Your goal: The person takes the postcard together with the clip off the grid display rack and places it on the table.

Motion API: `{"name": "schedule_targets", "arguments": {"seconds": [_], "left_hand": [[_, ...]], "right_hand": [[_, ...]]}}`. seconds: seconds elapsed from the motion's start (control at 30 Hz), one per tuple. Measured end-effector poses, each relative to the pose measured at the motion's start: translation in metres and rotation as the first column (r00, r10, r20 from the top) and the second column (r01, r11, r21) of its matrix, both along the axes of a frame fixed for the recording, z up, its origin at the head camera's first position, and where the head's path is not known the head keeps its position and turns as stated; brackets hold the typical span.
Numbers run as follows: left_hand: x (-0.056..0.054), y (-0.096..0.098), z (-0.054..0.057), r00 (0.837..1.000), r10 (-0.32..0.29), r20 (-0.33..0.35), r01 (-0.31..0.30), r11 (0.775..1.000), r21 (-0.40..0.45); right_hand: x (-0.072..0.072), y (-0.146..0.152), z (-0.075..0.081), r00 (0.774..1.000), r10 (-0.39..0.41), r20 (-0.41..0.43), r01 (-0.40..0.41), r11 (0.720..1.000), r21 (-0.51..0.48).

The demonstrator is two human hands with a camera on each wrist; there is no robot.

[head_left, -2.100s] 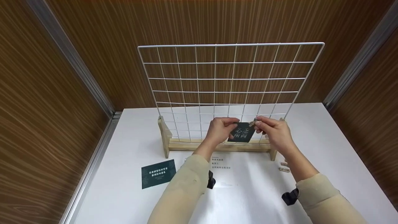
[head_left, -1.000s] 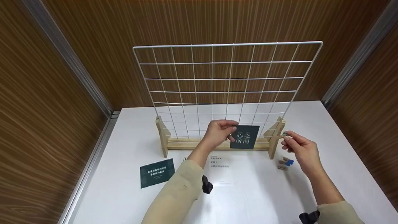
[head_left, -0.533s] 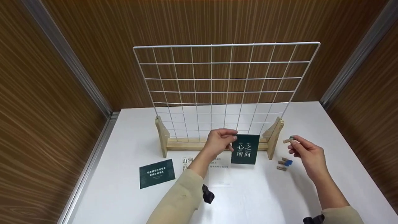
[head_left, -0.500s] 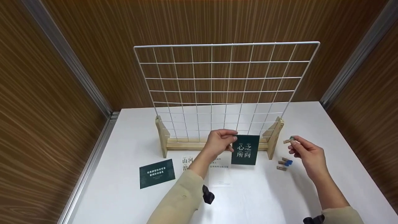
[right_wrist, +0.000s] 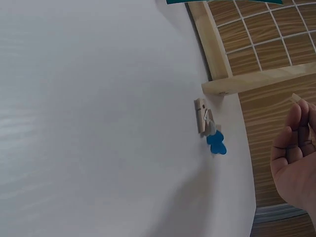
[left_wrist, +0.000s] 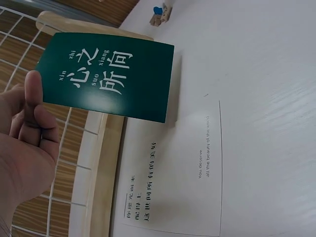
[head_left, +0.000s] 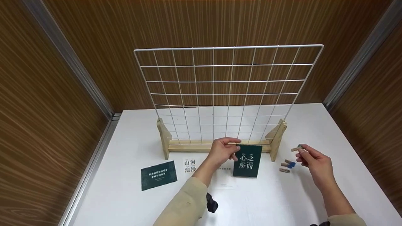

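Note:
My left hand (head_left: 220,153) pinches a dark green card (head_left: 247,161) with white characters by its upper left corner. The card hangs upright in front of the rack's wooden base, and in the left wrist view the same card (left_wrist: 106,76) fills the upper left. My right hand (head_left: 318,164) pinches a small wooden clothespin (head_left: 296,149) with a greenish decoration, to the right of the rack. Below it several clothespins (head_left: 285,170) lie on the table, one with a blue decoration (right_wrist: 217,142). In the right wrist view most of the held clothespin is hidden behind the fingers.
A white wire grid (head_left: 223,81) stands in a wooden base (head_left: 188,147) at the back. Another dark green card (head_left: 159,175) lies on the white table (head_left: 119,201) at left. Two white printed cards lie near the left forearm: one card (head_left: 189,165) and a second card (left_wrist: 192,197).
Both hands were together at the card near the grid. The right hand has drawn away to the right with the clothespin, and the left hand has lowered the card toward me.

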State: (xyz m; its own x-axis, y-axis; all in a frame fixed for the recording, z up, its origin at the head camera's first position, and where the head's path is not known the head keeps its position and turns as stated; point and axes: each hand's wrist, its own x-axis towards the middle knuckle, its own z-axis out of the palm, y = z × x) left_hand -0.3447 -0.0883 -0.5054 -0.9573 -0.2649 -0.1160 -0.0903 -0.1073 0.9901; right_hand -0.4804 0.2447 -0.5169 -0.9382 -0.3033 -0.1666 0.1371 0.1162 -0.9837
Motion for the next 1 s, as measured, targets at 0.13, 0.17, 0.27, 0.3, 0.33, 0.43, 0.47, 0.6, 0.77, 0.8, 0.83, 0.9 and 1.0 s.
{"name": "schedule_targets", "arguments": {"seconds": [0.13,0.17,0.27,0.3,0.33,0.43,0.47,0.6,0.77,0.8,0.83,0.9,1.0], "left_hand": [[0.001,0.001,-0.006,1.0,0.02,0.007,-0.02,1.0,-0.001],[0.001,0.002,-0.008,1.0,0.026,0.007,-0.026,1.0,-0.003],[0.001,0.002,-0.012,0.999,0.038,0.013,-0.038,0.999,-0.013],[0.001,0.003,-0.013,0.999,0.04,0.014,-0.04,0.999,-0.017],[0.001,0.003,-0.015,0.999,0.041,0.017,-0.041,0.999,-0.022],[0.001,0.004,-0.018,0.999,0.041,0.03,-0.04,0.999,-0.037],[0.001,0.005,-0.018,0.999,0.04,0.036,-0.038,0.998,-0.04],[0.002,0.007,-0.021,0.998,0.02,0.051,-0.018,0.999,-0.037],[0.003,0.009,-0.028,0.997,-0.015,0.069,0.018,0.999,-0.033],[0.004,0.009,-0.03,0.997,-0.021,0.076,0.023,0.999,-0.031],[0.004,0.009,-0.031,0.996,-0.026,0.08,0.029,0.999,-0.028],[0.004,0.009,-0.034,0.995,-0.034,0.094,0.036,0.999,-0.021],[0.005,0.01,-0.036,0.993,-0.046,0.106,0.047,0.999,-0.012]], "right_hand": [[-0.001,0.007,-0.01,0.998,-0.035,0.049,0.036,0.999,-0.013],[-0.002,0.009,-0.013,0.997,-0.043,0.064,0.044,0.999,-0.011],[-0.003,0.013,-0.02,0.992,-0.063,0.113,0.064,0.998,-0.002],[-0.003,0.014,-0.022,0.99,-0.068,0.124,0.067,0.998,0.007],[-0.003,0.015,-0.025,0.988,-0.069,0.137,0.068,0.998,0.013],[-0.003,0.016,-0.031,0.983,-0.078,0.165,0.074,0.997,0.03],[-0.004,0.016,-0.034,0.981,-0.085,0.173,0.08,0.996,0.033],[-0.004,0.018,-0.044,0.971,-0.11,0.21,0.104,0.994,0.04],[-0.006,0.022,-0.052,0.953,-0.138,0.269,0.138,0.99,0.021],[-0.006,0.022,-0.053,0.952,-0.138,0.274,0.138,0.99,0.018],[-0.007,0.023,-0.054,0.951,-0.136,0.277,0.137,0.99,0.014],[-0.008,0.023,-0.057,0.949,-0.134,0.284,0.136,0.991,0.014],[-0.01,0.023,-0.06,0.951,-0.131,0.281,0.13,0.991,0.021]]}}
